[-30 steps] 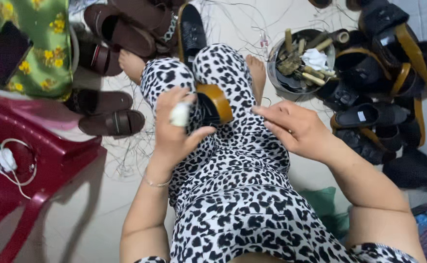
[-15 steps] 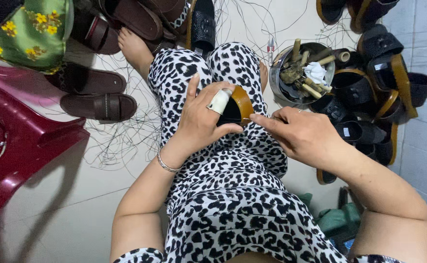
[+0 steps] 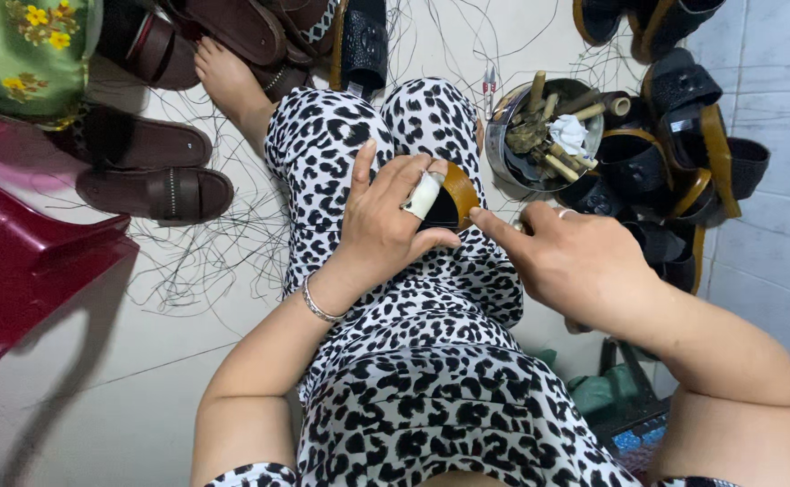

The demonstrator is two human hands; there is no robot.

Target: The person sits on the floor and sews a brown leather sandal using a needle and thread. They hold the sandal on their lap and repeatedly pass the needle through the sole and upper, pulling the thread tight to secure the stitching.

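From the head camera, looking straight down at a person seated on the floor in a black-and-white spotted outfit: the left hand point(image 3: 384, 224) is closed around a black sandal piece with a tan edge point(image 3: 453, 194), pinning it on the lap just above the knee, thumb under its lower edge and fingers over the top. One of those fingers is wrapped in white tape point(image 3: 424, 195). The right hand point(image 3: 575, 263) holds nothing that I can see; its index finger is stretched out and its tip touches the near edge of the sandal piece, the other fingers loosely curled.

A second ago the right hand sat lower on the lap and apart from the piece; it has since slid in to meet it, and the left hand has turned the piece so more of its tan edge faces up. To me that reads as pressing or checking the edge.

Nearby: a metal bowl of tools point(image 3: 543, 135) beside the right knee, a heap of black sandals point(image 3: 674, 153) further right, brown sandals point(image 3: 156, 194) and a red plastic chair point(image 3: 16, 271) to the left, loose threads all over the floor point(image 3: 97, 397).
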